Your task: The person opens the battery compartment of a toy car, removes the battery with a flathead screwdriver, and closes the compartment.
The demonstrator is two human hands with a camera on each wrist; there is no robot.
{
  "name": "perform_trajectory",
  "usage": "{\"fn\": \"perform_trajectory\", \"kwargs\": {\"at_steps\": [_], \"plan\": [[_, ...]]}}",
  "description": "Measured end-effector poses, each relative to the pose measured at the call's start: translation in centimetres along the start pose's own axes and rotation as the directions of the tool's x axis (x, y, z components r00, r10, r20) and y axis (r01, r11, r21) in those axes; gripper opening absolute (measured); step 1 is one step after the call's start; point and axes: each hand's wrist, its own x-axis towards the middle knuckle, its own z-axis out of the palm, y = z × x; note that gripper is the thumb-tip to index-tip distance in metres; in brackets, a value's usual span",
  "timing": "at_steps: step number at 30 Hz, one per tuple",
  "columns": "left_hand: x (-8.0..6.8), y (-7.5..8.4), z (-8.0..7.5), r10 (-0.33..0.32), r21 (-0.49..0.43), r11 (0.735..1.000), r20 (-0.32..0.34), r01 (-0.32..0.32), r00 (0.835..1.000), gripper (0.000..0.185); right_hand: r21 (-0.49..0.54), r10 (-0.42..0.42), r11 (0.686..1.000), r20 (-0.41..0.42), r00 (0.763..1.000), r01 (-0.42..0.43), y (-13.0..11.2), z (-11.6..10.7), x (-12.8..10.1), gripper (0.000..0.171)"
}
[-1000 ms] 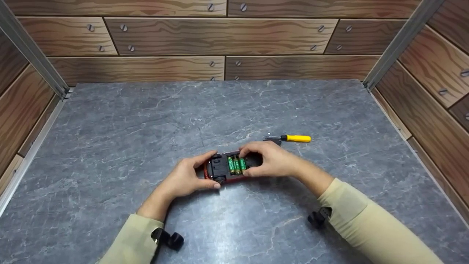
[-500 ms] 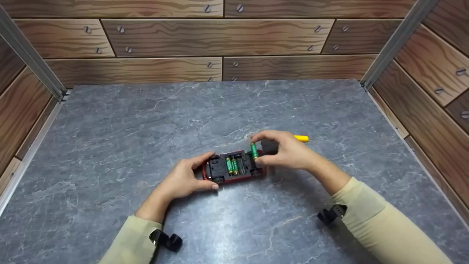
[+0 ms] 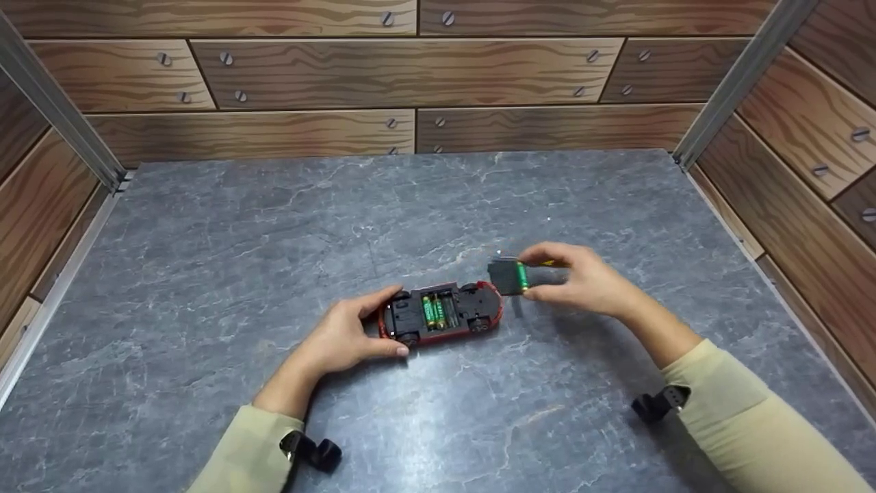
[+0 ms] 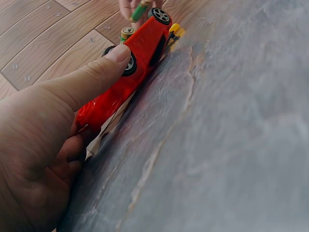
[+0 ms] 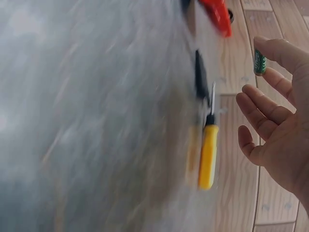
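Green cylindrical battery (image 3: 522, 276): pinched upright in right hand (image 3: 582, 281), lifted to the right of upturned red toy car (image 3: 441, 313), which lies lengthwise left-right on grey marbled surface (image 3: 274, 226), gripped at its left end by left hand (image 3: 342, 335)

A grey, marble-veined bench (image 3: 239, 226) carries 3 things: a red toy car (image 3: 441, 313) lying upside down near the middle, a small black cover plate (image 3: 505, 276) just beside its right end, and a yellow-handled screwdriver (image 5: 207, 153) next to that plate.
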Motion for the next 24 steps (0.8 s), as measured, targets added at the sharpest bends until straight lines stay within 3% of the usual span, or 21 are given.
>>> {"fn": "perform_trajectory", "kwargs": {"at_steps": [13,18,24], "plan": [[-0.1,0.0,0.0,0.008,0.007,1.0,-0.006,-0.008,1.0,0.104,-0.037,0.063,0.997,-0.018,0.998,-0.064,4.2,-1.0,-2.1,0.043],[-0.1,-0.1,0.0,0.027,-0.007,1.0,-0.007,-0.027,1.0,0.1,-0.004,0.086,0.996,-0.019,0.996,-0.086,4.9,-1.0,-2.4,0.042],[0.0,-0.3,0.1,0.031,-0.017,0.999,-0.008,-0.031,0.999,0.099,-0.051,0.099,0.994,-0.024,0.995,-0.1,5.4,-1.2,-2.6,0.044]]}}
